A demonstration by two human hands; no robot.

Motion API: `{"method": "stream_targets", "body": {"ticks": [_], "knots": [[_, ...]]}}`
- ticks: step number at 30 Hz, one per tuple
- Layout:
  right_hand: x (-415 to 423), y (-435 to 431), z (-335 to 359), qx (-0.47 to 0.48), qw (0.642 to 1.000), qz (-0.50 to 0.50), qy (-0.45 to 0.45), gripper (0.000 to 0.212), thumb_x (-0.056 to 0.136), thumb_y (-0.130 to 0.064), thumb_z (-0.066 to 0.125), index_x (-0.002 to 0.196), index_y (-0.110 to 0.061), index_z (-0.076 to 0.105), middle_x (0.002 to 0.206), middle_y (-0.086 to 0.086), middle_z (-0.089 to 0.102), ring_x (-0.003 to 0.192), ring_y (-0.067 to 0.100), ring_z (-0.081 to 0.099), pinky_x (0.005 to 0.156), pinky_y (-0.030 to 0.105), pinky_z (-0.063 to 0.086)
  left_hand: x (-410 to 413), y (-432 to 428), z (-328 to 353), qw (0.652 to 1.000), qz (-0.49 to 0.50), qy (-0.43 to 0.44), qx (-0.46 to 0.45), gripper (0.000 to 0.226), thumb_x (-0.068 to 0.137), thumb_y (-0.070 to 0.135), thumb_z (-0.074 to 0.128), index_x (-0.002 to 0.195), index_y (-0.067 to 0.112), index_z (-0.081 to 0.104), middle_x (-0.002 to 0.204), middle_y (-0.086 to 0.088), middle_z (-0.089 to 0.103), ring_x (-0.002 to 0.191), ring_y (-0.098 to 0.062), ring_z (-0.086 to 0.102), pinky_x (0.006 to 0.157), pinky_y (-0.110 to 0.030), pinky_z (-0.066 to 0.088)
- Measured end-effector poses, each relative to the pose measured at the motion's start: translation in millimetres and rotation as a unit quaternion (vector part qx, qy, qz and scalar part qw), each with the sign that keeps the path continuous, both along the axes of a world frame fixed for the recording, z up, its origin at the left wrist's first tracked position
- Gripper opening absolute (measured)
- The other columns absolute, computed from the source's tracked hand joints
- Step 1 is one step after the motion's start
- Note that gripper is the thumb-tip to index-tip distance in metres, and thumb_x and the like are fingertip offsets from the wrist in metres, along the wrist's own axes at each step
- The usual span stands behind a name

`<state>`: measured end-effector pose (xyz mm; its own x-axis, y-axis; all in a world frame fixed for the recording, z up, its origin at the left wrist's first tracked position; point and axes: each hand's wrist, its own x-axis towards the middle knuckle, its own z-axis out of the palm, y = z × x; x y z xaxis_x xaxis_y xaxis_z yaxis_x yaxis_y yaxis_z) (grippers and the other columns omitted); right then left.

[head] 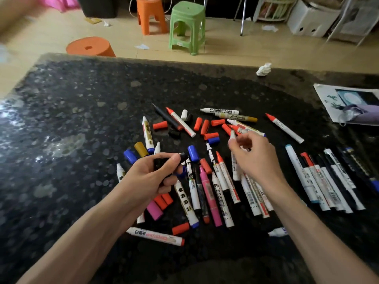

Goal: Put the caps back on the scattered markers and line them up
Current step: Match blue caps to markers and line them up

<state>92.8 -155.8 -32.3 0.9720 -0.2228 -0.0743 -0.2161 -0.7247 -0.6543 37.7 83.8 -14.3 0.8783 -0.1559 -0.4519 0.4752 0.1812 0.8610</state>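
Many markers and loose caps lie scattered across the middle of the black speckled table [82, 103]. My left hand [151, 177] grips a black marker [164, 160] with its tip pointing right. My right hand [256, 158] pinches a white marker [232, 136] near its tip, above the pile. Loose red caps [205, 127], a blue cap [193, 153] and a black cap [174, 133] lie among uncapped markers. At the right, several capped markers [328, 181] lie side by side in a row.
A crumpled white tissue [264, 69] sits near the table's far edge. A printed sheet [348, 103] lies at the right edge. Beyond the table stand a green stool [187, 25] and two orange stools [90, 47].
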Motion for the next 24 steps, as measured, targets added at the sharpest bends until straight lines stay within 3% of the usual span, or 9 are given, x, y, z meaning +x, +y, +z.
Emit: {"method": "stream_targets", "body": {"ticks": [2,3,5,7,8,10,13,19,24], "knots": [[-5,2,12,0.192,0.981,0.039,-0.006,0.018,0.104,-0.04,0.059,0.112,-0.024,0.062,0.088,-0.002,0.074,0.085,0.011,0.073,0.074,0.032,0.06,1,5,0,1.0,0.006,-0.009,0.026,0.028,0.097,0.026,0.063,0.11,0.001,0.068,0.081,-0.005,0.061,0.058,-0.007,0.043,0.046,-0.015,0.033],[-10,5,16,0.213,0.972,0.092,-0.018,0.017,0.104,-0.04,0.059,0.111,-0.026,0.061,0.083,0.001,0.073,0.077,0.012,0.073,0.07,0.036,0.062,1,7,1,0.999,0.005,-0.017,0.04,0.027,0.098,0.026,0.063,0.108,0.002,0.068,0.081,-0.004,0.061,0.058,-0.007,0.044,0.047,-0.016,0.033],[-21,12,17,0.167,0.965,0.199,-0.049,0.012,0.103,-0.042,0.059,0.109,-0.032,0.063,0.076,0.0,0.068,0.071,0.013,0.067,0.066,0.033,0.057,1,11,2,0.997,0.003,-0.031,0.065,0.025,0.098,0.027,0.064,0.107,0.005,0.07,0.08,-0.002,0.062,0.06,-0.008,0.046,0.049,-0.016,0.036],[-30,19,17,0.146,0.953,0.261,-0.056,0.013,0.103,-0.042,0.061,0.111,-0.035,0.067,0.079,-0.007,0.066,0.075,0.009,0.065,0.069,0.022,0.049,1,15,3,0.995,-0.001,-0.044,0.092,0.022,0.098,0.027,0.065,0.11,0.01,0.072,0.077,0.001,0.061,0.063,-0.008,0.048,0.052,-0.018,0.039],[-33,22,17,0.15,0.948,0.276,-0.051,0.015,0.103,-0.04,0.061,0.115,-0.036,0.069,0.085,-0.012,0.067,0.083,0.007,0.067,0.075,0.019,0.048,1,16,3,0.993,-0.005,-0.051,0.106,0.02,0.098,0.026,0.065,0.111,0.014,0.073,0.075,0.002,0.059,0.064,-0.009,0.048,0.054,-0.019,0.04],[-39,23,15,0.109,0.945,0.302,-0.068,0.021,0.103,-0.04,0.06,0.123,-0.039,0.068,0.104,-0.018,0.068,0.104,0.007,0.066,0.09,0.028,0.051,0,18,2,0.989,-0.018,-0.07,0.13,0.017,0.099,0.023,0.064,0.111,0.019,0.075,0.07,0.002,0.056,0.065,-0.011,0.047,0.056,-0.02,0.04],[-42,22,11,0.028,0.941,0.314,-0.121,0.026,0.102,-0.041,0.06,0.127,-0.042,0.066,0.105,-0.016,0.064,0.105,0.01,0.062,0.089,0.043,0.05,-2,18,2,0.985,-0.027,-0.087,0.145,0.016,0.099,0.022,0.064,0.109,0.024,0.077,0.065,0.007,0.057,0.061,-0.005,0.048,0.056,-0.017,0.042],[-41,22,9,-0.018,0.938,0.294,-0.183,0.031,0.099,-0.04,0.062,0.129,-0.042,0.069,0.096,-0.015,0.061,0.094,0.009,0.058,0.082,0.041,0.049,-2,19,3,0.974,-0.041,-0.118,0.187,0.014,0.095,0.028,0.07,0.105,0.032,0.079,0.07,0.011,0.067,0.064,0.001,0.056,0.061,-0.016,0.046],[-45,26,8,-0.073,0.92,0.316,-0.222,0.031,0.099,-0.039,0.065,0.128,-0.033,0.072,0.097,-0.014,0.064,0.09,0.011,0.059,0.078,0.041,0.048,-2,14,5,0.946,-0.069,-0.192,0.252,0.013,0.094,0.023,0.071,0.105,0.025,0.079,0.069,0.011,0.071,0.054,0.003,0.054,0.057,-0.01,0.042]]}}
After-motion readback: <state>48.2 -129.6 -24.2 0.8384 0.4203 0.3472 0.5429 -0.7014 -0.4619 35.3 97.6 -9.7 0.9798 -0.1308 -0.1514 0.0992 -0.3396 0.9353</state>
